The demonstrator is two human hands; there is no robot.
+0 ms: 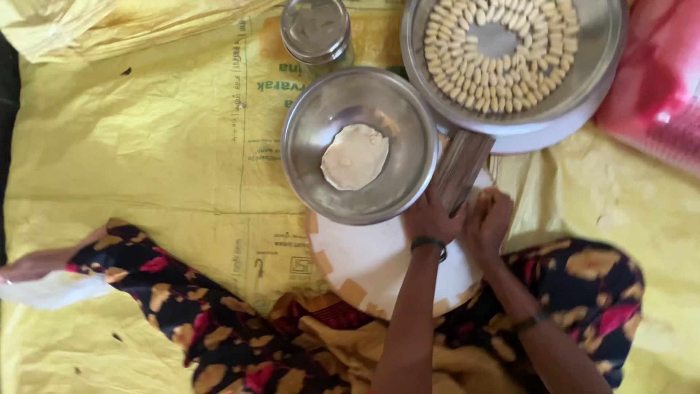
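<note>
My left hand [430,215] and my right hand [490,219] rest side by side on a round white board [364,266] in my lap. Both are at the near end of a flat metal tool [461,166] that slants up toward the plates; the left hand grips it, and the right hand's fingers are bent beside it. Whether the right hand holds anything is unclear. A steel bowl [408,124] with a lump of pale dough [355,156] stands on the board's far left edge.
A steel plate [590,58] at the top right carries several small pale dough pieces [503,69] laid in rings. A lidded steel jar [316,31] stands behind the bowl. Yellow plastic sheeting [146,131] covers the floor. Red cloth [660,80] lies far right.
</note>
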